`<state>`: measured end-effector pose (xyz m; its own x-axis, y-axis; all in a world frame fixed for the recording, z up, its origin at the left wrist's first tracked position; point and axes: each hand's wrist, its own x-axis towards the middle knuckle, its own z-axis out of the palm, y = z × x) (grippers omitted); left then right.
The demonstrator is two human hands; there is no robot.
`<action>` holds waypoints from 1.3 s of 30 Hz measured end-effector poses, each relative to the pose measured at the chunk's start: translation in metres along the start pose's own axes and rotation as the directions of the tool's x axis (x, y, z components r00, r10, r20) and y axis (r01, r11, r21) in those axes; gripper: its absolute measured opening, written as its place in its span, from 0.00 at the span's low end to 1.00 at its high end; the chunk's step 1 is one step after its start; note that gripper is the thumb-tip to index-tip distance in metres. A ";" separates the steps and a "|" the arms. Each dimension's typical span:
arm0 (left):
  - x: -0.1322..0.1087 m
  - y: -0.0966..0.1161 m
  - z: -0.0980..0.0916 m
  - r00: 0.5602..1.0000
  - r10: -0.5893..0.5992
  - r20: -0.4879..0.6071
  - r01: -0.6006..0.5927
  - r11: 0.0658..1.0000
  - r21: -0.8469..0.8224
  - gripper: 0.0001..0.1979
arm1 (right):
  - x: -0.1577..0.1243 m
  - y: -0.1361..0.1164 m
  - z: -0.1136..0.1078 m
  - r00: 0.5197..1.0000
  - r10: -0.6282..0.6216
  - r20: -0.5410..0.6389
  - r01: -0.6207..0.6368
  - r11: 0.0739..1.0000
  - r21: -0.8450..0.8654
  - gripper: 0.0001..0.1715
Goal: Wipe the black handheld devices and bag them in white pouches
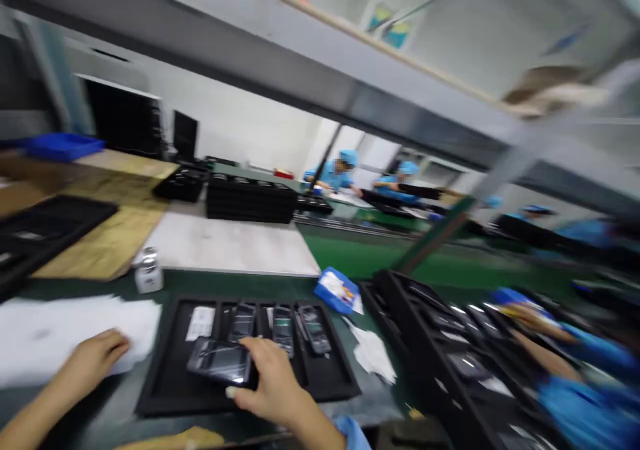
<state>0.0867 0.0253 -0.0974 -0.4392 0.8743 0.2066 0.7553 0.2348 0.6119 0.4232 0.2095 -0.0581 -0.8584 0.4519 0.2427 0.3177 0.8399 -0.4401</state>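
My right hand (275, 383) grips a black handheld device (220, 362) with a glossy screen, thumb on the near side and fingers on the far side. It is tilted above the front left of a black foam tray (180, 397). Three similar devices with keypads, one of them this keypad device (314, 329), stand in the tray's slots. A small white label sheet (201, 323) lies at its back left. My left hand (93, 363) is over white paper sheets (45, 337), its fingers curled together; whether anything is between them is hidden.
A small white bottle with a metal top (149, 273) and a blue box (337, 290) stand behind the tray. White tissue (375, 355) lies right of it. Stacked black trays (250, 200) are farther back. A co-worker's blue sleeve (590, 397) reaches over trays at right.
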 end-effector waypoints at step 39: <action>-0.049 0.006 0.010 0.988 -0.152 -0.013 0.152 0.969 0.195 0.09 | 0.077 -0.066 0.066 1.000 -0.028 0.010 0.029 0.983 -0.183 0.31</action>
<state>0.1182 -0.0118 -0.1115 -0.5557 0.8225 0.1211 0.7598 0.4433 0.4756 0.3097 0.1694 -0.0671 -0.8711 0.4252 0.2458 0.3609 0.8936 -0.2667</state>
